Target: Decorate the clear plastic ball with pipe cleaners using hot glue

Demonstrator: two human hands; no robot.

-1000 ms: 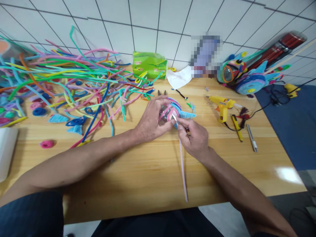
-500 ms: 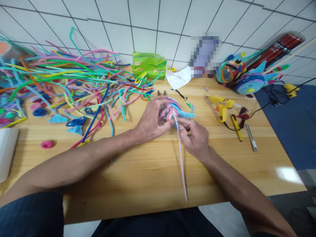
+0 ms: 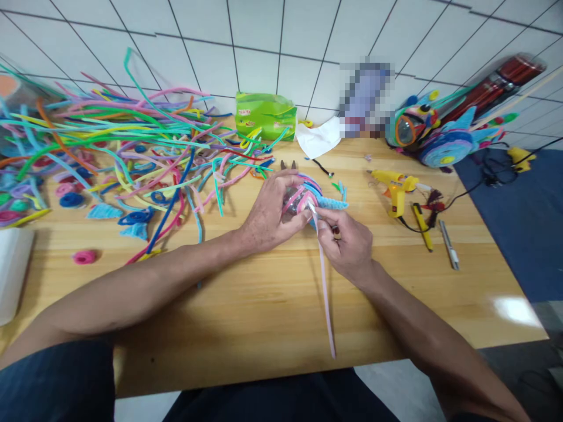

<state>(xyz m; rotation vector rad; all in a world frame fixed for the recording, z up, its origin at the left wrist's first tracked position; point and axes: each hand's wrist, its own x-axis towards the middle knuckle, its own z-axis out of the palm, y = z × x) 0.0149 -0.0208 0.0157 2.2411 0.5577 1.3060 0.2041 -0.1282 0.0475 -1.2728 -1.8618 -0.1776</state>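
Observation:
My left hand (image 3: 275,206) is wrapped around a clear plastic craft body (image 3: 291,202) partly covered with pink and blue pipe cleaners. A light blue fin-like piece (image 3: 333,203) sticks out from its right side. Closed in a pinch, my right hand (image 3: 345,237) grips a slim pointed metal tool (image 3: 312,208), its tip against the pink coil on the body. The tool's other end is mostly hidden by my fingers. From this spot a pale pink pipe cleaner (image 3: 325,299) hangs down towards the table's front edge. Two dark prongs (image 3: 288,165) show behind my left hand.
Many coloured pipe cleaners (image 3: 132,135) are heaped at the left. At the right lie a yellow glue gun (image 3: 398,190) with its cable, a yellow cutter (image 3: 422,227) and a silver pen-like tool (image 3: 448,245). A finished fish (image 3: 446,149) and red flask (image 3: 497,88) stand behind.
The metal tool's tip has shifted slightly at the pink coil, and the pale pink pipe cleaner's upper end has moved a little left, up against the coil. My left hand stays in place.

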